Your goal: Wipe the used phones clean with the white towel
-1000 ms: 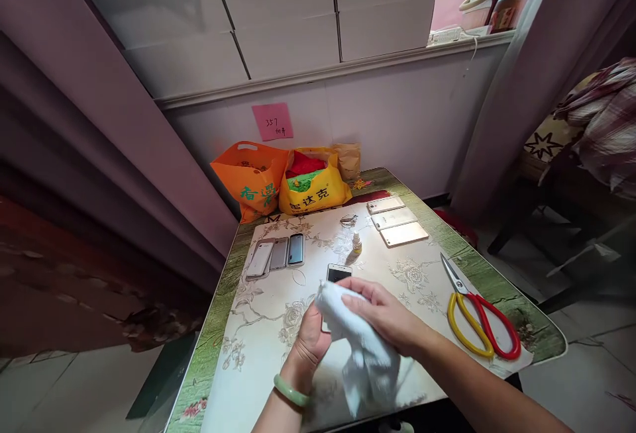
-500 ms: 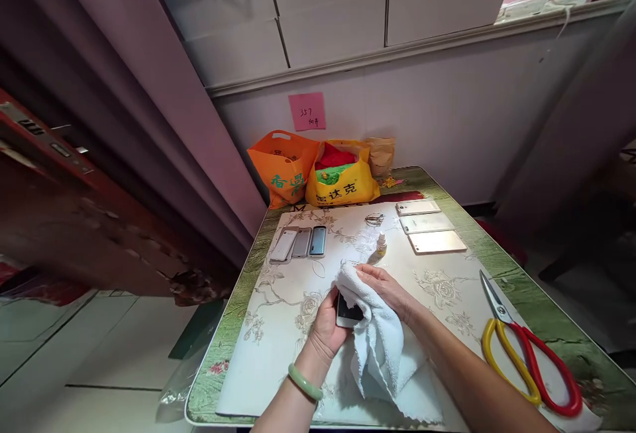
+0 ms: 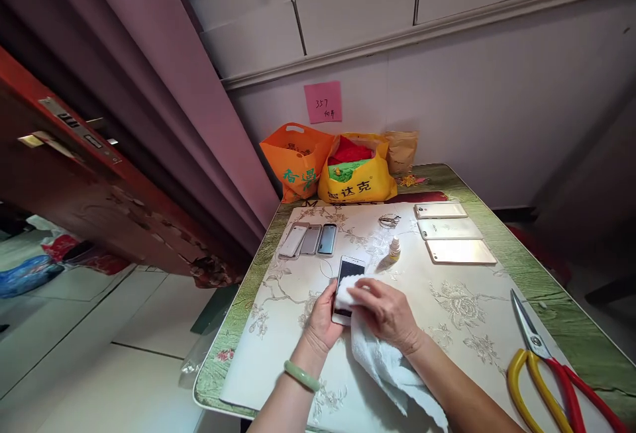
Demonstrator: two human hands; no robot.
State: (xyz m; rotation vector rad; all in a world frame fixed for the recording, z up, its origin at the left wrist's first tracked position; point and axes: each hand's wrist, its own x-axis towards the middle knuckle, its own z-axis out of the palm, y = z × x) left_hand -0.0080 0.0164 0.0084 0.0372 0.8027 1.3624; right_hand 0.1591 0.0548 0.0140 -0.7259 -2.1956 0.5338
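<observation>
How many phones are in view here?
7 visible: a white phone in the left hand; a white one, a grey one and a blue one leftward; three pale ones rightward. Others may be hidden underneath the left group.

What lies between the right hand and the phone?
A white cloth, beneath the right hand and over part of the phone, in the head view.
</observation>
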